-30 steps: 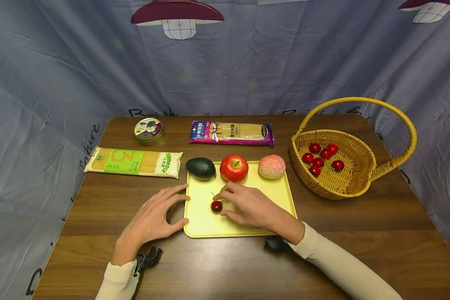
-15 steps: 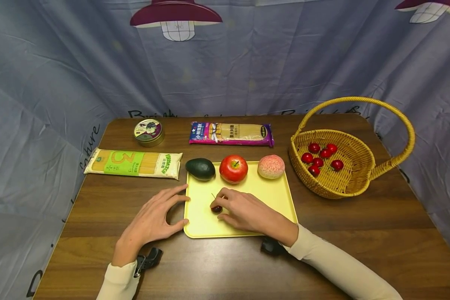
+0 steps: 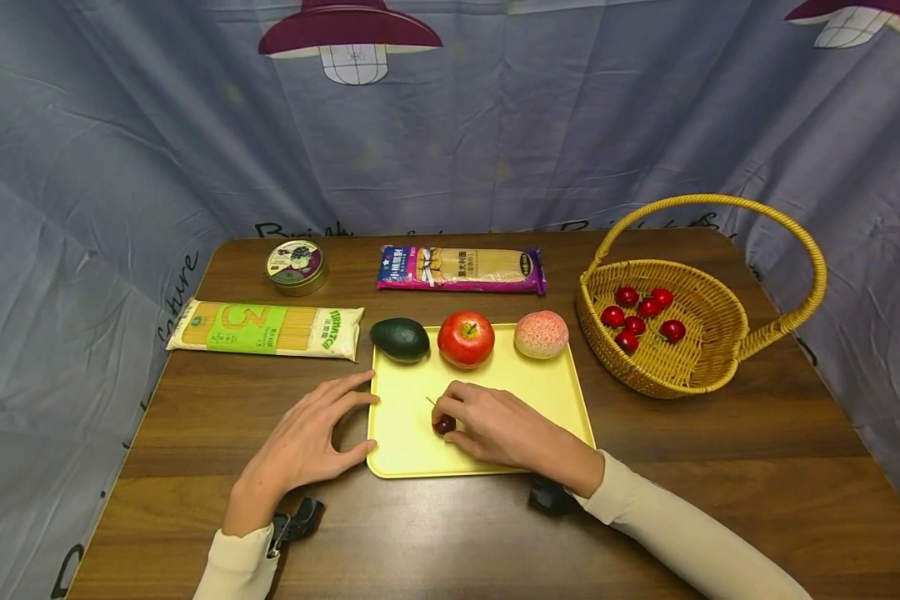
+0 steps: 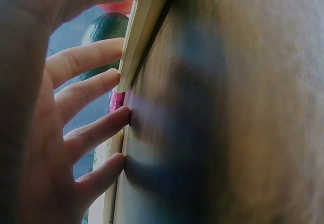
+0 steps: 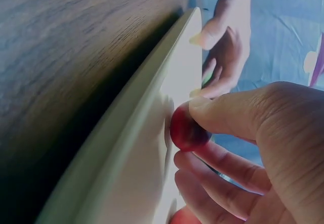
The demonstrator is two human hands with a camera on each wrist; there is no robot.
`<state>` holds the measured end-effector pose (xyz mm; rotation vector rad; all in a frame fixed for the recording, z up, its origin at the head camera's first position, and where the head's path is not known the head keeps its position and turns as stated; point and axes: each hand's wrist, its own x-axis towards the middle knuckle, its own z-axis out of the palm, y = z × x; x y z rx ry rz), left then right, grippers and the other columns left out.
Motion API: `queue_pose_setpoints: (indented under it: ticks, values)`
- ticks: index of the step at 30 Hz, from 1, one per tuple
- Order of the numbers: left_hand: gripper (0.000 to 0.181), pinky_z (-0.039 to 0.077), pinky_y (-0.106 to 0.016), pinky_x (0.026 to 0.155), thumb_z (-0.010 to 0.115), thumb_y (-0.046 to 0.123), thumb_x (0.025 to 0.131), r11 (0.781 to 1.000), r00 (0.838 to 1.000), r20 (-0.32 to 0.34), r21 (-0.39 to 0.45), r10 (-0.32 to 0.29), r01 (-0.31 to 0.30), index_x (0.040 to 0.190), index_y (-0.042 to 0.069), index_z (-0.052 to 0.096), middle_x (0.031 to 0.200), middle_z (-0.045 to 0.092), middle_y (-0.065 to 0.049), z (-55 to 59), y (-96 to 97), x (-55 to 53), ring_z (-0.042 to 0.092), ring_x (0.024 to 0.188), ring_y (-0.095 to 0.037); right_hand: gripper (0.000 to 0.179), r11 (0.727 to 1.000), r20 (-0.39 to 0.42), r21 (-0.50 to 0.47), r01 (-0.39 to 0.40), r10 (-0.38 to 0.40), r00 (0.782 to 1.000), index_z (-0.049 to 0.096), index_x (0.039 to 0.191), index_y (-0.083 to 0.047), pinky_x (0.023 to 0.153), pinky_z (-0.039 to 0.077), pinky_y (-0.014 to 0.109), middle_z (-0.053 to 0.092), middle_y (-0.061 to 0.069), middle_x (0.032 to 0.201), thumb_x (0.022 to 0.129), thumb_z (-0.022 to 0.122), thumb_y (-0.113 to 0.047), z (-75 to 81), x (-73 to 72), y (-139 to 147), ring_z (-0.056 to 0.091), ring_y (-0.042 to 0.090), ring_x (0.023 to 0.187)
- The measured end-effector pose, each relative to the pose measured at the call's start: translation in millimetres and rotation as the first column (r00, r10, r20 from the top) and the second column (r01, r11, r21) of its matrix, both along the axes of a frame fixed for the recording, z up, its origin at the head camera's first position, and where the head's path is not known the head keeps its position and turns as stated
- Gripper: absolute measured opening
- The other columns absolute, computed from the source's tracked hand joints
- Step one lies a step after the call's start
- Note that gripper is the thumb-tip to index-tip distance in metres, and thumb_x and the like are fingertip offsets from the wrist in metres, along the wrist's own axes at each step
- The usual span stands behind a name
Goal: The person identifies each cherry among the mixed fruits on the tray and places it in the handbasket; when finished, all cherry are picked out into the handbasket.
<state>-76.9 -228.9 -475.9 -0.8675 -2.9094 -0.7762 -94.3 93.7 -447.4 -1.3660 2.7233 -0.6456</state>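
Observation:
A dark red cherry [image 3: 444,425] with a thin stem is pinched between thumb and fingers of my right hand [image 3: 491,425], low over the yellow tray [image 3: 401,450]. In the right wrist view the cherry [image 5: 186,128] is close to the tray's surface. My left hand [image 3: 307,433] rests at the tray's left edge, its fingers spread and their tips at the rim, as the left wrist view also shows. Along the tray's far side lie a dark green avocado [image 3: 401,340], a red apple [image 3: 467,340] and a pink speckled peach [image 3: 542,335].
A wicker basket [image 3: 663,387] with several cherries [image 3: 634,325] and a tall handle stands to the right. Behind the tray lies a purple pasta pack [image 3: 461,269]. Another pasta pack [image 3: 266,327] and a round tin [image 3: 297,267] are on the left. A curtain [image 3: 450,150] hangs behind the table.
My right hand has closed its fingers round the cherry, which was in front of its fingertips, and moved it slightly right and toward me. My left hand has stayed in place.

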Motion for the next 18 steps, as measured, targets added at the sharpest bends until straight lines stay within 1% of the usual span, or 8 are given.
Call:
queue_pose_setpoints:
  ticks: [3, 7, 14, 18]
  values:
    - [0.054, 0.040, -0.066, 0.119, 0.084, 0.043, 0.089, 1.000, 1.000, 0.000, 0.000, 0.000, 0.000, 0.138, 0.022, 0.070, 0.169, 0.045, 0.002, -0.1, 0.2, 0.3, 0.048, 0.150, -0.035, 0.020, 1.000, -0.009, -0.005, 0.014, -0.014, 1.000, 0.074, 0.111, -0.020, 0.078, 0.060, 0.030, 0.067, -0.005, 0.110, 0.094, 0.084, -0.018, 0.5, 1.0, 4.8, 0.065, 0.009, 0.092]
    - [0.055, 0.041, -0.067, 0.118, 0.084, 0.044, 0.089, 1.000, 1.000, -0.008, 0.000, 0.000, 0.000, 0.138, 0.022, 0.070, 0.169, 0.045, 0.002, -0.4, 0.7, 0.4, 0.049, 0.148, -0.036, 0.020, 0.999, -0.017, -0.027, 0.033, -0.033, 0.999, 0.075, 0.112, -0.020, 0.078, 0.060, 0.030, 0.067, -0.004, 0.111, 0.094, 0.084, -0.018, 5.6, 1.7, 14.0, 0.065, 0.009, 0.092]
    - [0.054, 0.041, -0.067, 0.118, 0.084, 0.043, 0.089, 1.000, 1.000, -0.009, 0.006, -0.004, 0.004, 0.137, 0.022, 0.071, 0.169, 0.045, 0.002, -0.5, 0.9, 0.5, 0.049, 0.148, -0.036, 0.028, 0.992, -0.070, -0.103, 0.070, -0.077, 0.995, 0.074, 0.112, -0.018, 0.078, 0.061, 0.030, 0.068, -0.003, 0.113, 0.089, 0.089, -0.015, 22.5, -1.0, 34.7, 0.068, 0.011, 0.094]
    - [0.054, 0.041, -0.066, 0.118, 0.085, 0.043, 0.089, 1.000, 1.000, -0.011, 0.003, -0.002, 0.002, 0.137, 0.022, 0.071, 0.169, 0.045, 0.002, -0.1, 0.1, 0.6, 0.049, 0.149, -0.034, 0.030, 0.981, -0.107, -0.161, 0.105, -0.123, 0.987, 0.075, 0.112, -0.018, 0.072, 0.060, 0.027, 0.070, -0.004, 0.112, 0.087, 0.091, -0.013, 34.4, -3.2, 48.1, 0.069, 0.011, 0.091]
